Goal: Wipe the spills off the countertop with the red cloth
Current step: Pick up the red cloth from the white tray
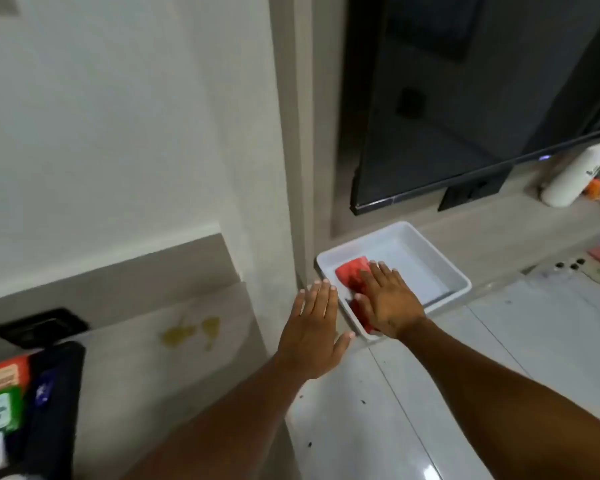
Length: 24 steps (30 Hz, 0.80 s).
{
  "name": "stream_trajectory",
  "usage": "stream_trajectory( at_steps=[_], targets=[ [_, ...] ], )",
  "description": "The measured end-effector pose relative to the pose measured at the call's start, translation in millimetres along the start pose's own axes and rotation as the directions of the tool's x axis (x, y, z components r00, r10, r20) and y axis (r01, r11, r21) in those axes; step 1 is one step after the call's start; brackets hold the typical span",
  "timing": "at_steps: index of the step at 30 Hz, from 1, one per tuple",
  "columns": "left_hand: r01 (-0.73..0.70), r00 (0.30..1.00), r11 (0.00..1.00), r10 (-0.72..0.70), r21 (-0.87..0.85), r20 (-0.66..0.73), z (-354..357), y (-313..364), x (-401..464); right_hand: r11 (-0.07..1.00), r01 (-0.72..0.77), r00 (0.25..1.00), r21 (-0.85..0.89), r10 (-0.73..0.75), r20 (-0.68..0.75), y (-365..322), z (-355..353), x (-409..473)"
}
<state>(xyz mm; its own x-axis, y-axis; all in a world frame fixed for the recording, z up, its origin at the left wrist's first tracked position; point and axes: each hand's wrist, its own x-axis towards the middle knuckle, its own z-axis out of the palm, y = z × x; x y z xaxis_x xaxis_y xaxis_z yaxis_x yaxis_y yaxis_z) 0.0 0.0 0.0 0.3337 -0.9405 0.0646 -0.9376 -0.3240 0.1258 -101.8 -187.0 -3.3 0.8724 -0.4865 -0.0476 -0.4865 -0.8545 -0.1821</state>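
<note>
A folded red cloth [350, 273] lies in the near left corner of a white tray [430, 252] on the low ledge. My right hand [387, 299] rests flat on top of the cloth, fingers spread, covering most of it. Just left of the tray hovers my left hand [314, 327], open and flat, fingers together, holding nothing. Yellowish spills [191, 332] mark the pale countertop [146, 375] to the left, a hand's width from my left hand.
A dark tray [54, 403] with coloured packets [0, 407] sits at the countertop's left end, a black socket plate [39, 327] behind it. A black screen [465, 98] hangs over the ledge. A white bottle [575, 174] stands far right. White floor tiles [465, 393] lie below.
</note>
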Motion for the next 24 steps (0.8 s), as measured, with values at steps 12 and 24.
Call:
stream_trajectory(
  at_steps=[12, 24],
  targets=[
    [0.109, 0.984, 0.993, -0.102, -0.038, 0.144, 67, 2, 54, 0.961, -0.191, 0.973, 0.198, 0.158, 0.169, 25, 77, 63],
    [0.103, 0.991, 0.994, -0.098, -0.049, 0.095, 32, -8, 27, 0.806, -0.18, 0.975, 0.564, 0.223, -0.008, -10, 18, 51]
  ],
)
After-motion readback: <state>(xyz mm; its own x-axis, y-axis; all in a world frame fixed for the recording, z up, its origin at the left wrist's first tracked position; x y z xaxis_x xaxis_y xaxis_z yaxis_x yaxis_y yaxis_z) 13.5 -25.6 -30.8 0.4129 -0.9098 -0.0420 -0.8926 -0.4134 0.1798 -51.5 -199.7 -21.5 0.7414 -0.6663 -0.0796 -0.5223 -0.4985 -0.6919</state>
